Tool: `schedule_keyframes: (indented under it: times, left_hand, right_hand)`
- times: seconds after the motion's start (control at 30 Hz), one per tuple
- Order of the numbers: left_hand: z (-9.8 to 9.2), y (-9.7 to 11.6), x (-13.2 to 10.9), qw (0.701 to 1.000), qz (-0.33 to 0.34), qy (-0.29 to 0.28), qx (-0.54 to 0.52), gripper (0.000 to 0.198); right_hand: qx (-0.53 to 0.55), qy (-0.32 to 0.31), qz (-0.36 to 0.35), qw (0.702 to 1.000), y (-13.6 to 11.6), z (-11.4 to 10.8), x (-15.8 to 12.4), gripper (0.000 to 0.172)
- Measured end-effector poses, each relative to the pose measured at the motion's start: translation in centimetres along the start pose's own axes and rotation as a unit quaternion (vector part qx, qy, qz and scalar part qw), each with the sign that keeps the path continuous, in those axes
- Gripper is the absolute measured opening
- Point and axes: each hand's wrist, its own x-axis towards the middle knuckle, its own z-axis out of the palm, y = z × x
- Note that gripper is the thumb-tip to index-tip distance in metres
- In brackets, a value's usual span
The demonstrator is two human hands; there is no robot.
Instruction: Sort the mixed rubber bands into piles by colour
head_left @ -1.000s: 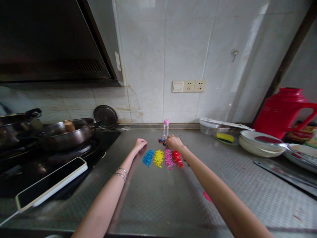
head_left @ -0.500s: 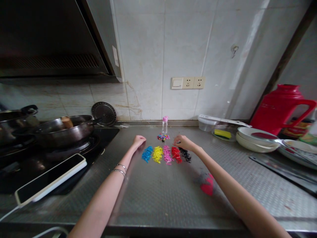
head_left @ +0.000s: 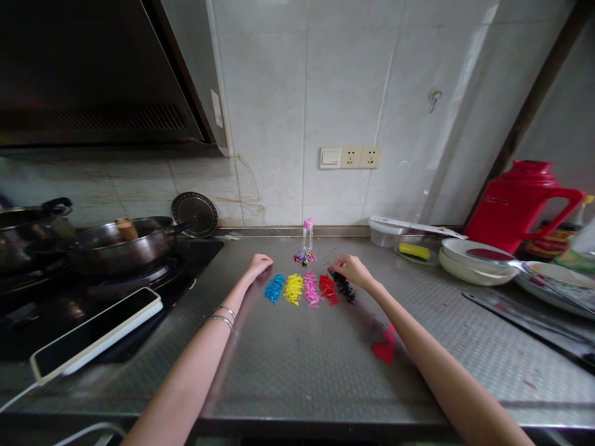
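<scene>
Small, thin coloured pieces lie sorted in piles on the steel counter: a blue pile [head_left: 274, 288], a yellow pile [head_left: 294, 289], a pink pile [head_left: 312, 290], a red pile [head_left: 328, 290] and a black pile [head_left: 344, 287]. Behind them is a mixed-colour heap [head_left: 304, 257], in front of a small clear bottle with a pink cap [head_left: 307, 234]. My right hand [head_left: 352, 270] is pinched at the far end of the black pile; what its fingertips hold is too small to make out. Beside the blue pile, my left hand [head_left: 260, 265] rests with its fingers curled in, nothing visible in them.
At left, a phone [head_left: 97, 334] lies by the stove, where a steel pan [head_left: 125, 248] stands. Rightward are a clear plastic tub [head_left: 385, 235], a yellow sponge [head_left: 414, 251], white bowls [head_left: 474, 266] and a red thermos jug [head_left: 515, 204]. A red patch [head_left: 385, 348] shows near my right forearm.
My right hand's fingertips have moved slightly right, from above the red pile to the far end of the black pile. The left hand stays put. The view has shifted slightly.
</scene>
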Motion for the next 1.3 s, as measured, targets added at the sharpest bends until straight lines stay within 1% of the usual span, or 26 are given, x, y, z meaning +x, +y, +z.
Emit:
schedule_keyframes:
  times: [0.1,0.17,0.27,0.33,0.37,0.43,0.53,0.63,0.73,0.9,1.1,1.3]
  left_hand:
    - [0.0,0.5,0.1,0.999,0.010,-0.015,0.026,0.015]
    - [0.2,1.2,0.0,0.997,0.032,-0.037,0.052,0.016]
    - [1.3,2.9,-0.4,0.988,0.100,-0.085,0.077,0.018]
    - [2.4,4.1,-0.7,0.975,0.162,-0.127,0.085,0.020]
    - [3.0,4.7,-0.9,0.968,0.188,-0.138,0.092,0.022]
    - [4.1,5.7,-1.0,0.956,0.227,-0.143,0.120,0.024]
    - [5.3,6.9,-1.1,0.941,0.255,-0.133,0.177,0.023]
    - [5.9,7.7,-1.1,0.928,0.261,-0.130,0.233,0.019]
    - [6.1,8.0,-1.1,0.917,0.256,-0.128,0.279,0.019]
    - [6.3,8.0,-1.2,0.912,0.223,-0.126,0.320,0.018]
    - [6.3,8.0,-1.2,0.922,0.218,-0.112,0.300,0.017]
    - [7.0,7.1,-0.1,0.942,0.208,-0.104,0.242,0.018]
  right_hand:
    - [-0.030,0.012,0.027,0.999,0.3,-0.1,-0.2,0.034]
    - [-0.044,0.011,0.039,0.998,0.4,-0.2,-0.3,0.035]
    - [-0.062,0.011,0.046,0.997,0.5,-0.3,-0.4,0.035]
    - [-0.070,0.012,0.046,0.996,0.5,-0.3,-0.5,0.035]
    - [-0.073,0.011,0.048,0.996,0.5,-0.3,-0.5,0.034]
    - [-0.075,0.011,0.052,0.996,0.4,-0.4,-0.6,0.033]
    - [-0.072,0.008,0.054,0.996,0.2,-0.4,-0.8,0.033]
    - [-0.070,0.001,0.054,0.996,-0.1,-0.5,-1.0,0.033]
    - [-0.075,-0.005,0.059,0.995,-0.2,-0.5,-1.1,0.032]
    - [-0.079,-0.009,0.056,0.995,-0.3,-0.6,-1.1,0.031]
    - [-0.085,-0.013,0.059,0.995,-0.5,-0.5,-1.2,0.031]
    - [-0.098,-0.009,0.057,0.994,-0.5,-0.4,-1.2,0.032]
